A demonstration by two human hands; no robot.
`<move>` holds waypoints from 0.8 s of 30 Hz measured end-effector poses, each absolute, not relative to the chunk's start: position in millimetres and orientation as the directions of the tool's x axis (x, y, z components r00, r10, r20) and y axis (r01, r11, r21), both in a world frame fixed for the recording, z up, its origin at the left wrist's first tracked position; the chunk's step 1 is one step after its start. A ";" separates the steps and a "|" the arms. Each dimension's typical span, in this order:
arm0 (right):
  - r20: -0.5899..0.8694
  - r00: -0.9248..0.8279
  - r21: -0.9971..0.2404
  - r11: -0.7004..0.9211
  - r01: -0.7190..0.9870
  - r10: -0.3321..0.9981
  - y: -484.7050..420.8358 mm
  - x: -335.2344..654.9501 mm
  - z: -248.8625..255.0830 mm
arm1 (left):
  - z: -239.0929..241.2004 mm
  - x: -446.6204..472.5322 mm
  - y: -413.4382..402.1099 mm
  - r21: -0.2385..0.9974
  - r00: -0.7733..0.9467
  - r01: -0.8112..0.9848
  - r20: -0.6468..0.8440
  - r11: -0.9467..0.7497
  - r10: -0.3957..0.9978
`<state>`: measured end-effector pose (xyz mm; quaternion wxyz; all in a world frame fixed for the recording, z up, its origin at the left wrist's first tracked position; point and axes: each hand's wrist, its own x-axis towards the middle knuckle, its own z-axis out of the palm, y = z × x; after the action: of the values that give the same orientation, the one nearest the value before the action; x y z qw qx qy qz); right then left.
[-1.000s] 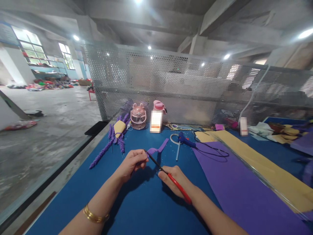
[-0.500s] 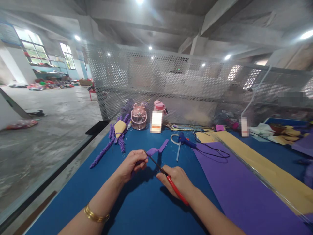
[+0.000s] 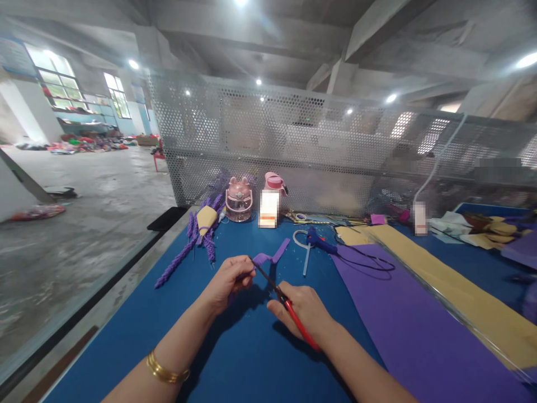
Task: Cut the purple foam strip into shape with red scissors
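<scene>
My left hand [image 3: 231, 280] pinches one end of a narrow purple strip [image 3: 274, 257], whose free end curls out to the right above the table. In my right hand [image 3: 305, 310] is a pair of scissors with red handles [image 3: 300, 324]. Their dark blades point up and left, and the tips touch the strip close to my left fingertips. Part of the strip is hidden behind my left fingers. Both hands hover over the blue tabletop [image 3: 247, 358].
A blue glue gun [image 3: 321, 242] with a glue stick lies beyond my right hand. Purple sheet [image 3: 411, 313] and yellow sheet [image 3: 457, 285] cover the right side. Purple flower stems with a yellow wrap [image 3: 206, 219] lie at left. A pink bottle [image 3: 238, 201] stands by the perforated metal screen [image 3: 268, 129].
The scissors' handles have drawn slightly closer together and shifted a little left. My left hand holds the strip in nearly the same place.
</scene>
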<state>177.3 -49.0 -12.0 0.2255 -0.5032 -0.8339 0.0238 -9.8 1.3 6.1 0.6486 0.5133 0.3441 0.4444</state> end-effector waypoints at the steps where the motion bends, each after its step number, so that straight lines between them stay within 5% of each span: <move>1: 0.358 -0.398 -0.280 0.504 0.817 0.845 -49.1 177.8 -11.8 | 6.0 -10.4 1.7 0.977 0.371 -0.204 0.021 0.059 0.929; 11: 0.311 -0.378 -0.366 0.477 0.799 0.872 -52.7 177.0 -2.0 | 10.3 -16.1 1.2 0.978 0.238 -0.046 0.209 -0.204 0.948; 24: 0.293 -0.344 -0.222 0.413 0.883 0.892 -54.8 175.8 1.8 | 13.6 -15.1 -0.5 0.960 0.151 0.043 0.268 -0.277 0.952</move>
<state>175.8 -54.8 1.8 0.1864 -0.5415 -0.8197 0.0120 -15.1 -0.5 13.6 0.4448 0.6145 0.4044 0.5109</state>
